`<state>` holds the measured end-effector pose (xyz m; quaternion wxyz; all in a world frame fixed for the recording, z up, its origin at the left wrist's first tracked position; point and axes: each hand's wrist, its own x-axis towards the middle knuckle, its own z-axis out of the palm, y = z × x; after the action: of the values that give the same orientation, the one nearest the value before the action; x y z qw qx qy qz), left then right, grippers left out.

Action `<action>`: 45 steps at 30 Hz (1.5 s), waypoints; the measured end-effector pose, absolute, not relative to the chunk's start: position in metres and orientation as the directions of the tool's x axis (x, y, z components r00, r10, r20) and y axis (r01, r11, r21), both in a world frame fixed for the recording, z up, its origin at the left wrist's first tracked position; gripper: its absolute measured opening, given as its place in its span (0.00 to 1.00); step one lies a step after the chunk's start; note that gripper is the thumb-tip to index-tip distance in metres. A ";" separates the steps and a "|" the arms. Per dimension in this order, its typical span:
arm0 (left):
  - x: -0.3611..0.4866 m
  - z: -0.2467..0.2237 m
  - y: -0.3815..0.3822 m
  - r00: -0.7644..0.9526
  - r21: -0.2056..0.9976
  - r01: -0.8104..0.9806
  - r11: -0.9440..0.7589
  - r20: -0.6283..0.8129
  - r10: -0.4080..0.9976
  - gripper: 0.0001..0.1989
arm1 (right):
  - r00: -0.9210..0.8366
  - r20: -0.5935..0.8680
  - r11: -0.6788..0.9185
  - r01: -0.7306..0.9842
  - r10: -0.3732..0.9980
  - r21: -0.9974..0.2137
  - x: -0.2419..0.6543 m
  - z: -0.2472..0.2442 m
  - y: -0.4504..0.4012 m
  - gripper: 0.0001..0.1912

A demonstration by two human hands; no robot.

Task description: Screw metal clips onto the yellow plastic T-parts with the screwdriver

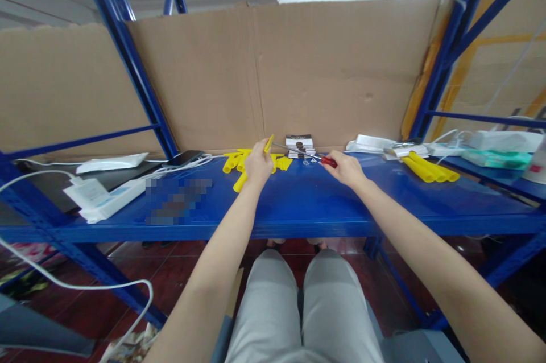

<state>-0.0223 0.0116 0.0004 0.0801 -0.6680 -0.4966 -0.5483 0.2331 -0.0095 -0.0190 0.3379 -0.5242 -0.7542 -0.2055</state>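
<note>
My left hand (pixel 259 165) is closed around a small yellow piece (pixel 268 144), whose upper end sticks out above the fingers. In my right hand (pixel 344 168) is a screwdriver (pixel 329 162) with a red handle and a long thin metal shaft. The shaft points left toward the yellow piece; I cannot tell whether its tip touches it. Several yellow tubes (pixel 230 164) lie on the blue shelf behind and beside my left hand. Small yellow pieces (pixel 284 164) lie just right of it. Tiny clear or metal bits (pixel 306 162) rest below the screwdriver shaft.
Printed cards (pixel 299 144) stand near the cardboard back panel (pixel 324 67). More yellow tubes (pixel 430 168) and white packets (pixel 370 143) lie to the right. A white power strip (pixel 115 198) with cables is at the left. Blue posts (pixel 443 61) frame the shelf (pixel 315 203).
</note>
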 end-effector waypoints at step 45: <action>-0.024 -0.001 0.015 -0.100 0.425 0.769 -0.478 0.818 0.566 0.17 | -0.215 0.705 0.342 0.939 0.676 -0.041 0.233 -0.019 -0.008 0.12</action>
<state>-0.0239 0.0150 -0.0008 0.0927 -0.6645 -0.5023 -0.5455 0.2328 -0.0075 -0.0192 0.3238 -0.5363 -0.7525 -0.2032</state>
